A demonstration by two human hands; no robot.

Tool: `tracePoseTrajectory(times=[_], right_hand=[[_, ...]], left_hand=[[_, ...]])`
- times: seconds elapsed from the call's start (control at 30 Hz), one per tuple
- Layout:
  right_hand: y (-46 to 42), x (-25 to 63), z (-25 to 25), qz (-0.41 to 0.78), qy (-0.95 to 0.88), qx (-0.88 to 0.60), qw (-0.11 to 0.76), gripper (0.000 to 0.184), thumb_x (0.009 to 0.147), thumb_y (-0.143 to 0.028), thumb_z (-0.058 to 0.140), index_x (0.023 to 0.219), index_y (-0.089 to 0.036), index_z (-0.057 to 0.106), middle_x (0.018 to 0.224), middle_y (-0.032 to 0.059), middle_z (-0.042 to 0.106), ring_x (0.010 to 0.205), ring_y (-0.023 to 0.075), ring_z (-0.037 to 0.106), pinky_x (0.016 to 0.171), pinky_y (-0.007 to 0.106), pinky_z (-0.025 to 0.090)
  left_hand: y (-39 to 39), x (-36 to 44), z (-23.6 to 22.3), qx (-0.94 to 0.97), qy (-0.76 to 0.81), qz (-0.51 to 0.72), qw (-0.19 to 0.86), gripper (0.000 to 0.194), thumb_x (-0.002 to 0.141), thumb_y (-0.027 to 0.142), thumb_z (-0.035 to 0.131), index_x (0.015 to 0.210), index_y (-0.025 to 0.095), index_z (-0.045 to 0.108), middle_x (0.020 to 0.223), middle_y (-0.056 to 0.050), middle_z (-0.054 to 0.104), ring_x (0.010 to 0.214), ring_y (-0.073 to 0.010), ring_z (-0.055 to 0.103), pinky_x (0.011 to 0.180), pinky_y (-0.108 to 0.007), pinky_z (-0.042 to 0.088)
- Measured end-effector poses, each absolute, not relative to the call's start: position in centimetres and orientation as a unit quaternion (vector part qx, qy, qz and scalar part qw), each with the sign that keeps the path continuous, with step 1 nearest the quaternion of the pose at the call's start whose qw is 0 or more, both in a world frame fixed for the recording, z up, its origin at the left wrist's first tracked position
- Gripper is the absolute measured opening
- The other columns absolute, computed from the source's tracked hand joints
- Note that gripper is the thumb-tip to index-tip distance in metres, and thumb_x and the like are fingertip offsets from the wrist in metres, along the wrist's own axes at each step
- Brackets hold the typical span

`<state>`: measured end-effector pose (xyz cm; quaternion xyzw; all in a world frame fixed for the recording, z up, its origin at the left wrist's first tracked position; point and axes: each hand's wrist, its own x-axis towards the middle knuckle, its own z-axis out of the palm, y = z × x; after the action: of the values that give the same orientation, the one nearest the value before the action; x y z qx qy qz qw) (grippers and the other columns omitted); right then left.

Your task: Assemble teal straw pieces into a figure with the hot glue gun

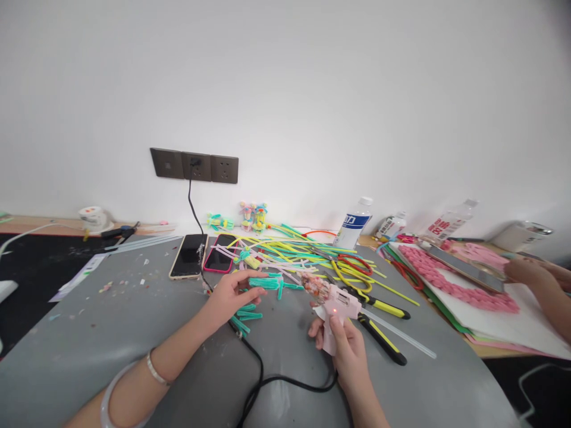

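My right hand is wrapped round the grip of a pale pink glue gun, its small light glowing red. A clear glue stick pokes out of the gun's back, and its nozzle end is crusted with residue. Between the fingers of my left hand is a teal pipe-cleaner figure, its thin end reaching toward the nozzle. Whether nozzle and figure touch I cannot tell. Below that hand lie several short teal pipe-cleaner pieces on the grey mat.
Two phones, loose pipe cleaners, scissors and black-yellow pliers lie around my hands. The black power cord loops in front. A bottle stands by the wall. At right, another person's hand is near pink braided material.
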<state>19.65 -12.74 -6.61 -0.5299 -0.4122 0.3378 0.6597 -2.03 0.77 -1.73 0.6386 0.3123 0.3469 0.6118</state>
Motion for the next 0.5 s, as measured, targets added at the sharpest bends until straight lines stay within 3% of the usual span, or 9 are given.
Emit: tracePoseTrajectory(times=[0.33,0.5], right_hand=[[-12.82,19.58,-6.40,0.329,-0.413,-0.538,0.657,0.053,0.086,-0.065,0.059,0.081,-0.013,0.072,0.059,0.0061,0.067,0.043,0.0132,0.053,0.045,0.025,0.042],[-12.81,19.52,-6.33,0.327,-0.412,-0.541,0.656,0.053,0.088,-0.063,0.058,0.081,-0.013,0.073,0.060,0.0064,0.067,0.044,0.0135,0.053,0.046,0.026,0.042]], left_hand=[[0.76,-2.20,-1.67,0.644,0.310,0.330,0.617,0.047,0.078,0.043,0.074,0.114,0.013,0.070,0.083,-0.007,0.078,0.075,-0.0204,0.072,0.072,-0.032,0.060],[0.59,-2.19,-1.07,0.667,0.297,0.359,0.581,0.037,0.081,0.042,0.072,0.106,0.015,0.074,0.069,-0.002,0.069,0.066,-0.0172,0.067,0.068,-0.030,0.057]])
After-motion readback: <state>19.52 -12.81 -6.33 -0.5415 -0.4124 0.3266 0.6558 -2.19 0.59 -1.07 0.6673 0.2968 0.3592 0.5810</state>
